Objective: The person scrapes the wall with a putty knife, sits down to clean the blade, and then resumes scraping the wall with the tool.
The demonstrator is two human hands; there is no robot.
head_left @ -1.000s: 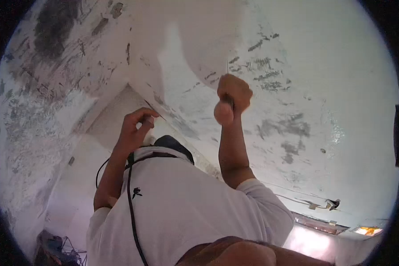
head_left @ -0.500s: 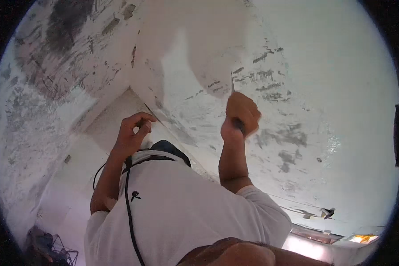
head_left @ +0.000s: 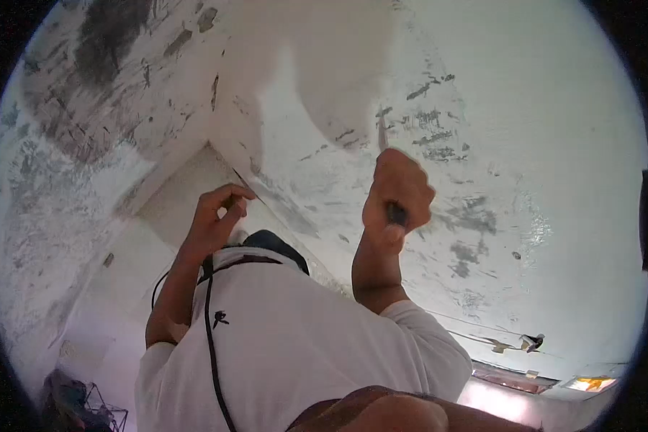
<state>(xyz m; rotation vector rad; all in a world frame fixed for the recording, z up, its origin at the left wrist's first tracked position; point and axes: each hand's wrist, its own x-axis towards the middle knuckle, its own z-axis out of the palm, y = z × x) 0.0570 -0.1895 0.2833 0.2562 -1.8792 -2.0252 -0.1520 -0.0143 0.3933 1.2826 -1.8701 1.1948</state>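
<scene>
My right hand (head_left: 398,194) is wrapped in a fist around the dark handle (head_left: 395,213) of a scraper. The scraper's thin blade (head_left: 382,135) sticks out past the top of the fist and overlaps the grey-streaked surface, seen nearly edge-on. Curled in front of my body, my left hand (head_left: 219,210) has its thumb and fingertips drawn together, leaving a small gap inside the loop. I cannot tell whether anything is pinched there. Around both hands spreads the white painted wall (head_left: 554,158), rough with grey patches and scrape marks.
An angled corner (head_left: 209,144) joins the scuffed surfaces. A black cord (head_left: 209,331) runs down my white shirt (head_left: 302,331). At lower left are a dark bundle (head_left: 65,399) and a thin wire frame. A small black-and-white fixture (head_left: 531,343) with wires sits at lower right.
My right hand has shifted slightly right and turned, so more of the handle end shows and the blade leans differently. My left hand has barely moved.
</scene>
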